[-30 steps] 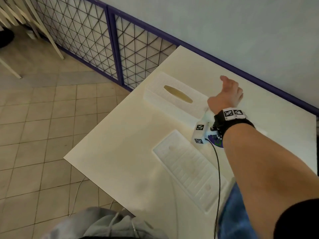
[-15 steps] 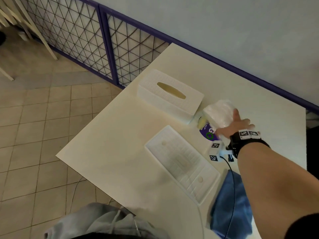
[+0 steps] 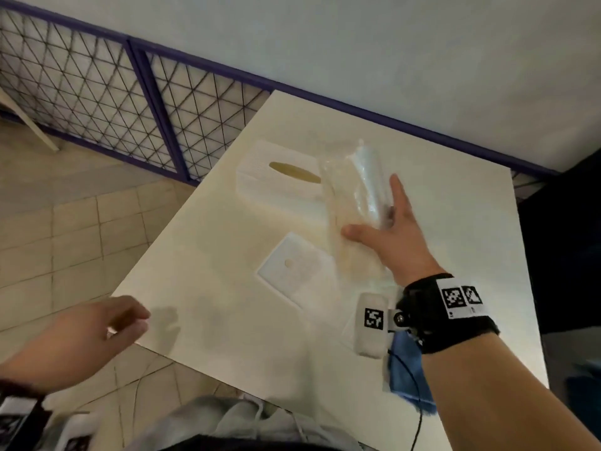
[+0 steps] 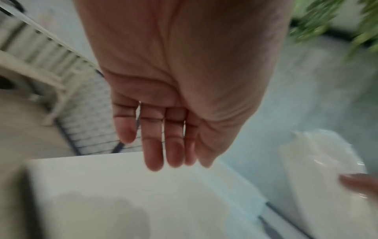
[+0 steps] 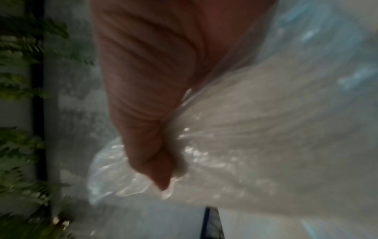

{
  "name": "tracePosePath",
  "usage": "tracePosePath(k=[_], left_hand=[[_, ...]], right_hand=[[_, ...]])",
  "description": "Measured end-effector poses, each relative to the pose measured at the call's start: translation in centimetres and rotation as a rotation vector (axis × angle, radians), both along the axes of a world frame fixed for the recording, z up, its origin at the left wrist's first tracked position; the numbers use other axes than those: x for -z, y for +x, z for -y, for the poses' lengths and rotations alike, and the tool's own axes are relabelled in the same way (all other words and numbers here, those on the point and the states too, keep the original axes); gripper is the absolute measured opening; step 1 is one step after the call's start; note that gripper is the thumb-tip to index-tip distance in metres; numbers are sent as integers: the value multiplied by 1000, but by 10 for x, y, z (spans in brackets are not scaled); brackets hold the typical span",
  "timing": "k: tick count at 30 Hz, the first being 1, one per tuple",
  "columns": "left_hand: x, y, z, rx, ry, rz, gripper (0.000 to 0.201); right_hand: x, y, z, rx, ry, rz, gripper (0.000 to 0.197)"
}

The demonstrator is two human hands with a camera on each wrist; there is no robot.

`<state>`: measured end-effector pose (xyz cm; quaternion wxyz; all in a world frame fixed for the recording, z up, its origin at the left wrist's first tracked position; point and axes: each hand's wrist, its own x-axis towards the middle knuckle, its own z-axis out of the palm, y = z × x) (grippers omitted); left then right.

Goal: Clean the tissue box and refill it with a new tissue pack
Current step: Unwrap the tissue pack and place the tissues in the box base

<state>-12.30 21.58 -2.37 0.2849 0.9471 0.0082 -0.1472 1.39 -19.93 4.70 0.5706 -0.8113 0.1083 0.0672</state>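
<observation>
My right hand (image 3: 374,216) grips a tissue pack (image 3: 353,190) in clear plastic wrap, held up off the table, thumb on one side and fingers on the other. In the right wrist view the fingers (image 5: 157,161) dig into the crinkled wrap of the tissue pack (image 5: 266,145). Behind it the white tissue box (image 3: 276,187) stands with its oval slot facing up. The box's flat white bottom panel (image 3: 292,271) lies in front of the box. My left hand (image 3: 130,320) hovers over the table's near left corner, holding nothing. Its fingers (image 4: 153,145) are straight.
A blue cloth (image 3: 406,375) lies at the near edge of the cream table (image 3: 227,336), under my right wrist. A purple-framed wire fence (image 3: 156,102) and a wall run behind the table. Tiled floor (image 3: 48,239) lies to the left.
My right hand has taken the tissue pack from beside the box and lifted it off the table. My left hand has come into view at the near left corner.
</observation>
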Motion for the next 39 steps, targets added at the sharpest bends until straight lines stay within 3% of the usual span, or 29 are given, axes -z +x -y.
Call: tracePosePath(k=[2, 6, 9, 11, 14, 18, 20, 22, 25, 28, 34, 36, 39], left_hand=[[-32, 33, 46, 51, -64, 119, 30], [-52, 57, 101, 55, -515, 157, 121], [-54, 64, 122, -2, -890, 77, 137], [-50, 67, 124, -97, -971, 53, 136], [-40, 68, 114, -105, -653, 93, 132], [-28, 66, 97, 86, 11, 162, 121], [-16, 64, 96, 209, 302, 171, 115], [-2, 62, 96, 302, 464, 174, 110], [12, 60, 96, 375, 562, 125, 110], [14, 60, 96, 373, 546, 39, 119], [28, 55, 93, 333, 495, 15, 84], [35, 53, 92, 335, 500, 13, 83], [43, 51, 91, 319, 484, 43, 84]], right_hand=[[0, -11, -29, -149, 174, -31, 121], [3, -24, -79, -397, 313, -74, 109], [7, -33, -103, -570, 271, -137, 88], [16, -34, -105, -669, 214, -221, 80], [41, -30, -88, -745, -10, -289, 91], [83, -37, -59, -594, -739, -322, 88], [96, -46, -50, -569, -866, -356, 78], [105, -47, -43, -565, -858, -360, 69], [106, -40, -37, -588, -855, -358, 64], [101, -31, -33, -583, -847, -351, 64], [92, -22, -64, -589, -1081, -319, 67], [89, -22, -80, -583, -959, -156, 61], [81, -21, -108, -597, -550, -69, 42]])
